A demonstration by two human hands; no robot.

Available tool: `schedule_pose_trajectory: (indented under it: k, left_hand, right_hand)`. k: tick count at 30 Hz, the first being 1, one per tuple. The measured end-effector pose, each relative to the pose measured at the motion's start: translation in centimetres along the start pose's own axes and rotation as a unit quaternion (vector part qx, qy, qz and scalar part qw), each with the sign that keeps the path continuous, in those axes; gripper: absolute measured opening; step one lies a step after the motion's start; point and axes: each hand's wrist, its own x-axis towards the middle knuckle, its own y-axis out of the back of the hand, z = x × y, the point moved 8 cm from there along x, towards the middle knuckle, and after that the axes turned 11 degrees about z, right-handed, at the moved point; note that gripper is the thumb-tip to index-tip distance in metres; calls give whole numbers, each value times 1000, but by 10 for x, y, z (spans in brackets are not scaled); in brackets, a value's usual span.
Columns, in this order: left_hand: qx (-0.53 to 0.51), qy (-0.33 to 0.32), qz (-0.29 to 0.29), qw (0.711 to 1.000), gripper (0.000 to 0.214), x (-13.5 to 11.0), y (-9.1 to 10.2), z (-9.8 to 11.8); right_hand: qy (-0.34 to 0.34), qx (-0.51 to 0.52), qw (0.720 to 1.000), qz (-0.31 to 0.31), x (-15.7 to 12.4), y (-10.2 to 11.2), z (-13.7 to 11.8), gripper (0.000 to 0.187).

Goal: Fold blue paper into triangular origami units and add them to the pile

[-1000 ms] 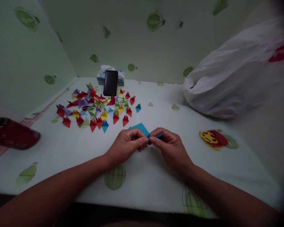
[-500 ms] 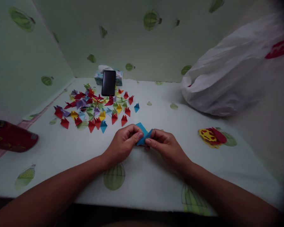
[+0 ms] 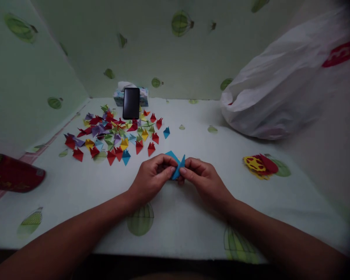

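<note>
A partly folded sheet of blue origami paper [image 3: 179, 170] is pinched between both hands above the near middle of the table. My left hand [image 3: 155, 171] is closed on its left side, thumb on top and fingers curled behind. My right hand [image 3: 203, 175] grips the right side, with the thumb against a narrow raised flap. Part of the paper is hidden by the fingers. Beyond the hands, to the left, lies a spread of small folded paper pieces [image 3: 118, 153] in red, blue, yellow, green and purple.
A black phone [image 3: 131, 103] leans on a tissue box [image 3: 119, 98] at the back. On the left lies a red can [image 3: 17, 173]. A white plastic bag [image 3: 262, 97] stands at the back right, with yellow and red cutouts [image 3: 258, 165] in front of it.
The blue paper's right flap has turned more upright and narrower, and the hands have come slightly closer together. The whole view has shifted a little.
</note>
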Motion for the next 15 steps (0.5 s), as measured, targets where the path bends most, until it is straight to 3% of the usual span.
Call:
schedule_pose_trajectory:
  k: [3, 7, 15]
  left_hand:
    - [40, -49, -3, 998, 8, 0, -1, 6]
    - [167, -164, 47, 971, 5, -5, 4, 20]
    - [216, -201, 70, 953, 11, -9, 2, 25]
  right_hand:
    - [6, -11, 1000, 6, 1, 1, -3, 28]
    - [21, -48, 998, 19, 2, 4, -7, 27]
    - [36, -49, 998, 33, 1, 5, -6, 25]
